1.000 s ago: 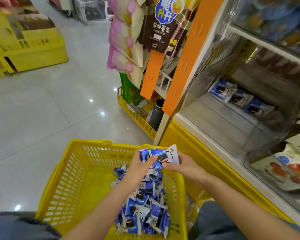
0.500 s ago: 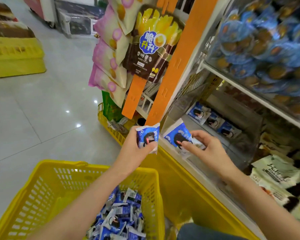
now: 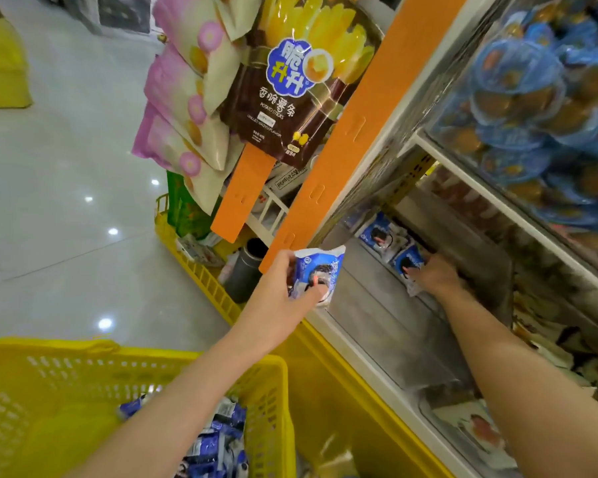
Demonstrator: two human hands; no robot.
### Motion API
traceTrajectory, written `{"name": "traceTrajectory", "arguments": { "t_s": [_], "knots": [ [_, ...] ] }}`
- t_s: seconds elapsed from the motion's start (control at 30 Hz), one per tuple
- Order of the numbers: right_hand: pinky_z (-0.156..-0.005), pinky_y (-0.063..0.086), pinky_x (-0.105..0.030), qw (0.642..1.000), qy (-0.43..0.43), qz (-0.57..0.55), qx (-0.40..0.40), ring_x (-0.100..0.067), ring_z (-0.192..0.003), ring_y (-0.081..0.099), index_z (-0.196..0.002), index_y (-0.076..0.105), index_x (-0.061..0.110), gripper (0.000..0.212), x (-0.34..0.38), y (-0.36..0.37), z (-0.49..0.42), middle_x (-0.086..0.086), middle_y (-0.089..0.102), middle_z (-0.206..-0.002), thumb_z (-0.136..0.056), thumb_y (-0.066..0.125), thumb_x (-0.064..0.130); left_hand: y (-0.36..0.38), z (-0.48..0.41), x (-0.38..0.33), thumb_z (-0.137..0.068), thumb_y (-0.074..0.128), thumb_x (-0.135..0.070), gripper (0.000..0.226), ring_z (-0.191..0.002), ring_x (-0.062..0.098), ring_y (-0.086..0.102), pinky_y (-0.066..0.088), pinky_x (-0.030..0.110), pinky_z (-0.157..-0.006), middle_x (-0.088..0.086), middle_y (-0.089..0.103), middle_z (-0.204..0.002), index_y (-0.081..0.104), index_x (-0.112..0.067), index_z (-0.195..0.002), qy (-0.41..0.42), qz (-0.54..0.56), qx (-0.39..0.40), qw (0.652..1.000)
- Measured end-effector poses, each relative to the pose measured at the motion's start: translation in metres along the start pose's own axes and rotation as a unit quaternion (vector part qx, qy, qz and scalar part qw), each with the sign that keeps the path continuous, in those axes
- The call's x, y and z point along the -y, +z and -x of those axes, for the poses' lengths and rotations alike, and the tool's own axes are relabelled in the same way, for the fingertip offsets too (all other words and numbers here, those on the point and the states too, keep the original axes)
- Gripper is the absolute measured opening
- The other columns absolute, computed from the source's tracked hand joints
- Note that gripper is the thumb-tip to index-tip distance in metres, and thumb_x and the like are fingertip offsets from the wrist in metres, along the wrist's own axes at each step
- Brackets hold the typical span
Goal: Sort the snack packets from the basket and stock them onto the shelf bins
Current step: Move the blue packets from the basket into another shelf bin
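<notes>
My left hand (image 3: 283,301) grips a blue-and-white snack packet (image 3: 320,270) just outside the front edge of the clear shelf bin (image 3: 377,315). My right hand (image 3: 435,276) reaches deep into that bin and holds a second blue packet (image 3: 409,263) at the back, beside another blue packet (image 3: 380,236) lying there. The yellow basket (image 3: 152,370) sits at the lower left with several blue packets (image 3: 218,439) piled in it, partly hidden by my left forearm.
Hanging bags of potato sticks (image 3: 290,84) and pink snack bags (image 3: 183,108) crowd an orange strip (image 3: 353,132) above the bin. An upper shelf holds blue-wrapped cakes (image 3: 539,108). A dark cylinder (image 3: 246,274) stands in a low yellow rack (image 3: 201,277). Glossy tiled floor (image 3: 59,201) lies left.
Both hands rose from the basket with a packet each. My right hand has since gone from the bin's front to its back; my left hand moved up to the bin's edge.
</notes>
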State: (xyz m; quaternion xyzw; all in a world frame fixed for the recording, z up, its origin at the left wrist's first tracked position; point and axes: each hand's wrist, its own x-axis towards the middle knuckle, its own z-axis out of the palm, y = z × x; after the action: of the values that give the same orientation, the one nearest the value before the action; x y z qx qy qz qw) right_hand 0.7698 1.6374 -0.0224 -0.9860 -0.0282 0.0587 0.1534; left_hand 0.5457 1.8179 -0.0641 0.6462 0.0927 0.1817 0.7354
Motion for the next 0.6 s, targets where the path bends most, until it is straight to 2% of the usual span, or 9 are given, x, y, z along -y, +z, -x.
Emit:
{"name": "traceTrajectory", "arguments": {
  "t_s": [0.1,0.2,0.3,0.4,0.5,0.6],
  "knots": [
    [-0.107,0.030,-0.037,1.000,0.009,0.020,-0.004,-0.033,-0.129,0.041,-0.138,0.035,-0.003,0.054,-0.001,0.010,-0.016,-0.020,0.042,-0.141,-0.091,0.057,0.011,-0.002,-0.007,0.006,-0.081,0.068,-0.016,0.032,-0.088,-0.005,0.062,0.049,0.012,-0.068,-0.009,0.062,-0.102,0.048,-0.025,-0.105,-0.008,0.019,0.009,1.000],
    [-0.105,0.031,-0.037,0.998,-0.005,0.057,-0.024,-0.034,-0.127,0.043,-0.131,0.041,-0.006,0.045,0.000,0.016,-0.025,-0.022,0.046,-0.137,-0.092,0.055,0.011,-0.003,-0.017,0.012,-0.078,0.071,-0.014,0.039,-0.094,0.001,0.063,0.051,0.015,-0.072,-0.006,0.064,-0.108,0.048,-0.026,-0.107,-0.026,0.048,0.015,0.998],
    [-0.103,0.035,-0.038,0.997,0.001,0.072,-0.041,-0.034,-0.123,0.047,-0.126,0.047,-0.003,0.040,-0.002,0.016,-0.034,-0.021,0.050,-0.133,-0.092,0.055,0.016,-0.003,-0.025,0.015,-0.073,0.073,-0.022,0.048,-0.096,0.002,0.064,0.051,0.014,-0.071,-0.007,0.064,-0.110,0.047,-0.025,-0.113,-0.034,0.049,0.030,0.998],
    [-0.102,0.037,-0.038,0.994,0.002,0.098,-0.051,-0.034,-0.121,0.049,-0.124,0.053,-0.001,0.039,-0.006,0.015,-0.042,-0.021,0.052,-0.131,-0.091,0.057,0.020,-0.002,-0.030,0.018,-0.065,0.075,-0.035,0.051,-0.097,0.006,0.064,0.053,0.024,-0.079,-0.008,0.066,-0.110,0.049,-0.031,-0.110,-0.035,0.061,0.042,0.997],
    [-0.101,0.038,-0.038,0.995,0.013,0.082,-0.062,-0.035,-0.120,0.049,-0.124,0.053,-0.002,0.042,-0.008,0.014,-0.045,-0.021,0.053,-0.130,-0.090,0.060,0.022,0.001,-0.029,0.019,-0.060,0.073,-0.045,0.047,-0.100,0.007,0.064,0.052,0.030,-0.086,-0.010,0.068,-0.107,0.053,-0.040,-0.102,-0.033,0.066,0.045,0.996],
    [-0.104,0.039,-0.043,0.997,0.045,0.025,-0.056,-0.036,-0.123,0.047,-0.132,0.043,-0.002,0.049,-0.001,0.012,-0.041,-0.021,0.047,-0.136,-0.092,0.055,0.024,0.001,-0.024,0.018,-0.060,0.072,-0.044,0.044,-0.097,0.005,0.065,0.051,0.027,-0.086,-0.016,0.068,-0.101,0.056,-0.045,-0.100,-0.031,0.055,0.038,0.997]
  ]
}}
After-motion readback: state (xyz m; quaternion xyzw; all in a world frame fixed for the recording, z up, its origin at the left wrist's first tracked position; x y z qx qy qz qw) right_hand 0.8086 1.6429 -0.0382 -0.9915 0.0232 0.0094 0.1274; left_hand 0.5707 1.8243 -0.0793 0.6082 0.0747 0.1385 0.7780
